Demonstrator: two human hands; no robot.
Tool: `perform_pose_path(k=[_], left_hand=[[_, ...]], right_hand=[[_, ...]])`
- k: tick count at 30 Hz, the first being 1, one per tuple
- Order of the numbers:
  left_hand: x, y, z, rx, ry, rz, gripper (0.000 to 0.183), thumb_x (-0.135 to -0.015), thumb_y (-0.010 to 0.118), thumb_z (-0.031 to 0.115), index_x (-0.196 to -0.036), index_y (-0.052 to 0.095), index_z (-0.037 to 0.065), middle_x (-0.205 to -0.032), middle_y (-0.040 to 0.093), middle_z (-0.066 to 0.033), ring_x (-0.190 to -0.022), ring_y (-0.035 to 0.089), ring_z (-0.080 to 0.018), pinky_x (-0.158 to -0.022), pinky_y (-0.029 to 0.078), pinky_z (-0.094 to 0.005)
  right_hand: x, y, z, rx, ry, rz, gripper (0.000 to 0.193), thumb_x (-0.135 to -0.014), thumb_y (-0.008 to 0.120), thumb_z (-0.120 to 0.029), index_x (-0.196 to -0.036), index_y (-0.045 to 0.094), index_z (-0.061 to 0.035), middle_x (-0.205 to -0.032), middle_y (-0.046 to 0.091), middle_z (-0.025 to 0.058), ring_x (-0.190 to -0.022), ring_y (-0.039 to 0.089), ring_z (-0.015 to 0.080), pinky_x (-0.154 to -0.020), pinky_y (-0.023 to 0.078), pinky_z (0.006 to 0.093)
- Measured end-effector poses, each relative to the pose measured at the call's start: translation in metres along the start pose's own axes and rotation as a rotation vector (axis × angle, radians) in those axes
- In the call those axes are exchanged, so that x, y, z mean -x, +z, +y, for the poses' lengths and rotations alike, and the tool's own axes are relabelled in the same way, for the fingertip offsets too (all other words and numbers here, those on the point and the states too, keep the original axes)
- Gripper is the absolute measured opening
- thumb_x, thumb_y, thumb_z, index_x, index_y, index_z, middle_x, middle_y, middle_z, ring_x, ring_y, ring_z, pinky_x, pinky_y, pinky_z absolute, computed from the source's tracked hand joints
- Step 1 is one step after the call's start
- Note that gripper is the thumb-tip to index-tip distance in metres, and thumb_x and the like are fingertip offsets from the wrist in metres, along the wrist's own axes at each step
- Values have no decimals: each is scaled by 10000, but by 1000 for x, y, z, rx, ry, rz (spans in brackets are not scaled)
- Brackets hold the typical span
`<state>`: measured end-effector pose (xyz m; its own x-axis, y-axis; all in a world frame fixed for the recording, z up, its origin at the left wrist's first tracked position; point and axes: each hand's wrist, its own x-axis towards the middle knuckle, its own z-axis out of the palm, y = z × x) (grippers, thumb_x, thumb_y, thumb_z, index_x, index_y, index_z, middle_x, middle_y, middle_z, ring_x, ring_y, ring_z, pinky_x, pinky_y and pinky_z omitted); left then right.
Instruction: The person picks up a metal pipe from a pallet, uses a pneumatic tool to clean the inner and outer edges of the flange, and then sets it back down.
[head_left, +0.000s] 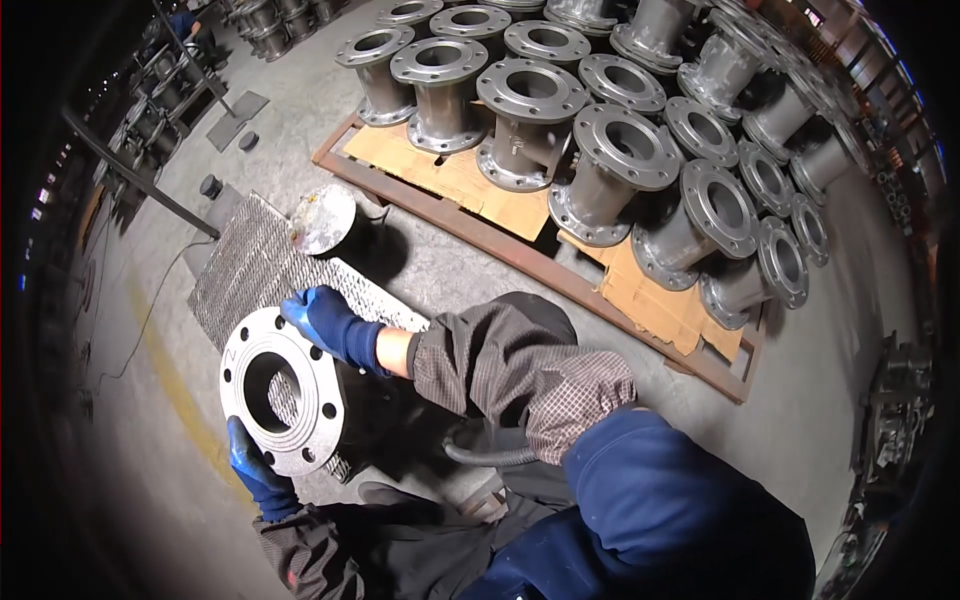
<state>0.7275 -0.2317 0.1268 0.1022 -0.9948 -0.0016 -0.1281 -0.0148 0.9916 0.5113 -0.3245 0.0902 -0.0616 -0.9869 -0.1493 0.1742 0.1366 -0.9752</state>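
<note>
A bare-metal flange (318, 373), a flat ring with a wide bore and several bolt holes, is tilted up between my hands. My gloved right hand (330, 322) grips its upper rim, fingers closed over the edge beside a bolt hole. At the lower left rim, my gloved left hand (258, 468) holds on, its thumb side against the edge and the other fingers partly hidden behind the metal. Through the bore shows part of the patterned grey mat (245, 265) beyond. Whether anything is attached behind the flange is lost in dark shadow.
A round pale-topped drum (325, 218) stands by the mat. Ahead and right, a rust-brown pallet frame (480, 238) with cardboard carries several flanged pipes (530, 130). A dark pole (140, 178) slants at left. A ribbed hose (490, 455) lies near my legs.
</note>
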Motion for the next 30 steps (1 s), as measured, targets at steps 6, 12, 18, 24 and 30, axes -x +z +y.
perform_pose_path(k=[6, 12, 18, 24, 30], left_hand=[[-27, 25, 23, -509, 658, -104, 300, -885, 507, -23, -1173, 509, -108, -1052, 626, -154, -947, 615, -228, -814, 496, -320], [-54, 126, 106, -176, 578, -258, 357, -952, 401, 107, -1245, 466, -86, -1203, 548, -161, -1080, 537, -197, -933, 429, -311], [-87, 316, 198, -304, 913, -712, 415, -892, 451, 29, -1299, 427, -47, -1296, 493, -163, -1136, 525, -213, -967, 420, -320], [-9, 508, 252, -310, 1697, -924, 461, -783, 606, 9, -1233, 508, 2, -1081, 628, -125, -1003, 594, -182, -837, 485, -307], [-18, 596, 239, -128, 1382, -855, 164, -822, 501, 148, -847, 636, 59, -757, 618, -134, -691, 588, -263, -620, 471, -368]], right_hand=[[13, -50, -36, -192, -161, 145, 251, -844, 536, -216, -711, 605, -14, -573, 565, 98, -548, 525, 148, -549, 434, 319], [82, -166, -147, 115, -704, 496, 190, -847, 546, -162, -769, 572, 10, -575, 512, 145, -509, 526, 221, -499, 396, 315], [194, -282, -219, 46, -709, 744, 254, -872, 514, -245, -753, 530, -21, -596, 579, 103, -505, 556, 206, -496, 443, 334], [223, -402, -206, -154, -1114, 1311, 173, -825, 529, -110, -843, 666, -6, -719, 607, 53, -645, 547, 141, -620, 445, 273], [174, -450, -213, 3, -988, 1460, 150, -833, 577, -160, -887, 637, -33, -717, 615, 52, -631, 535, 110, -581, 432, 259]])
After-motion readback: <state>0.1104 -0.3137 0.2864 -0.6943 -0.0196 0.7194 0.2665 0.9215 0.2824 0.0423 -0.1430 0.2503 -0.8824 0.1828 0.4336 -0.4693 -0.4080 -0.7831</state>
